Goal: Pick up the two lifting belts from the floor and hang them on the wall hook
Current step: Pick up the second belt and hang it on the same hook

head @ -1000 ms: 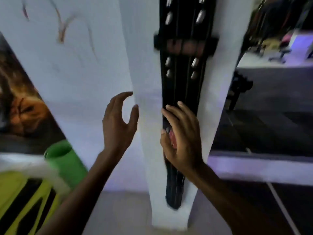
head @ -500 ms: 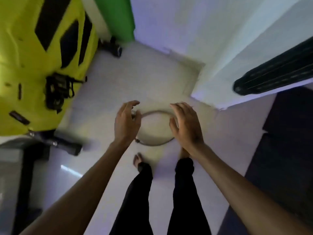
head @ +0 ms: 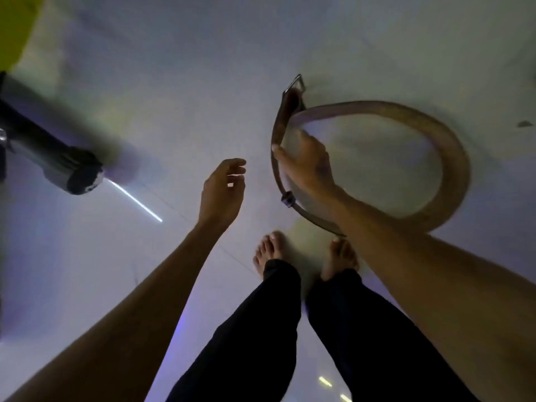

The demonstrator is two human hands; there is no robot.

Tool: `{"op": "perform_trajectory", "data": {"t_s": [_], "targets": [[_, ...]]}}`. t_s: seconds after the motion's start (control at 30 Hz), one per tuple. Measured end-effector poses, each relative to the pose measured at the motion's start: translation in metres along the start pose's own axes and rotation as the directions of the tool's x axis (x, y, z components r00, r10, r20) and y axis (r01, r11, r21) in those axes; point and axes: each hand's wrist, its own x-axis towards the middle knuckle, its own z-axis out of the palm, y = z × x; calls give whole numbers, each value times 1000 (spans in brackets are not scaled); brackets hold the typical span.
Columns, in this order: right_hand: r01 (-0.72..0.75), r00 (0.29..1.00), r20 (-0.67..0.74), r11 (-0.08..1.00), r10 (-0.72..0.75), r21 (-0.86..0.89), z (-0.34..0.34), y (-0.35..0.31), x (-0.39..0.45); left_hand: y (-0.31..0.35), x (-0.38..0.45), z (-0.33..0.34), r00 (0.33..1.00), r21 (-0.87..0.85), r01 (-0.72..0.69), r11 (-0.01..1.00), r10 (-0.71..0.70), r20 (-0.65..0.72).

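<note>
A brown leather lifting belt point(head: 452, 158) lies curled in a loop on the pale floor, its metal buckle point(head: 295, 84) at the far end of the loop. My right hand point(head: 307, 166) is closed on the narrow strap side of the loop, with fingers inside the ring and the thumb over the strap edge. My left hand point(head: 223, 192) hovers to the left of the belt, fingers apart and holding nothing. Neither the wall hook nor a second belt is in view.
My bare feet point(head: 269, 250) stand just in front of the belt. A dark metal machine leg with a capped end point(head: 72, 172) rests on the floor at left. A yellow surface point(head: 14, 30) shows in the top left corner.
The view dropped from the black belt hanging on the white pillar to the floor. I bent down, and my right hand went from hovering over the brown belt to gripping it.
</note>
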Motion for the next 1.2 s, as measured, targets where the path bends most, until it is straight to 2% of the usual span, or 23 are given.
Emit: {"op": "perform_trajectory", "data": {"t_s": [0.1, 0.2, 0.3, 0.4, 0.47, 0.57, 0.7, 0.8, 0.9, 0.97, 1.1, 1.2], "targets": [[-113, 993, -21, 979, 118, 171, 37, -3, 31, -32, 15, 10, 1000, -41, 11, 999, -11, -11], [-188, 979, -44, 967, 198, 171, 35, -8, 37, -37, 7, 8, 999, -71, 39, 997, -38, 14], [-152, 988, 17, 971, 151, 187, -7, -18, 6, -8, -20, -7, 1000, -77, 26, 997, -26, 4], [-71, 996, 66, 971, 57, 229, -71, -32, -50, 49, -56, -27, 1000, -146, 4, 989, -6, -11], [-64, 997, 60, 961, 49, 268, -122, -44, -103, 99, -89, -42, 999, -205, -26, 979, 33, 31], [-47, 999, -2, 947, 51, 317, -200, -64, -184, 187, -148, -73, 981, -293, -99, 951, 143, 133], [-52, 982, -144, 911, 121, 409, -308, -95, -295, 314, -243, -126, 925, -304, -241, 922, 313, 216], [39, 971, -225, 884, 76, 466, -380, -117, -378, 393, -312, -152, 823, -262, -422, 868, 488, 292], [200, 956, -289, 838, -53, 508, -428, -139, -449, 449, -376, -168, 711, -307, -555, 773, 633, 308], [302, 917, -382, 824, -114, 479, -456, -153, -490, 479, -420, -184, 625, -347, -640, 686, 727, 284], [407, 835, -528, 819, -153, 405, -508, -181, -574, 531, -511, -223, 404, -388, -801, 456, 890, 213], [467, 777, -608, 795, -160, 387, -537, -195, -637, 563, -581, -250, 283, -415, -847, 331, 943, 174]]}}
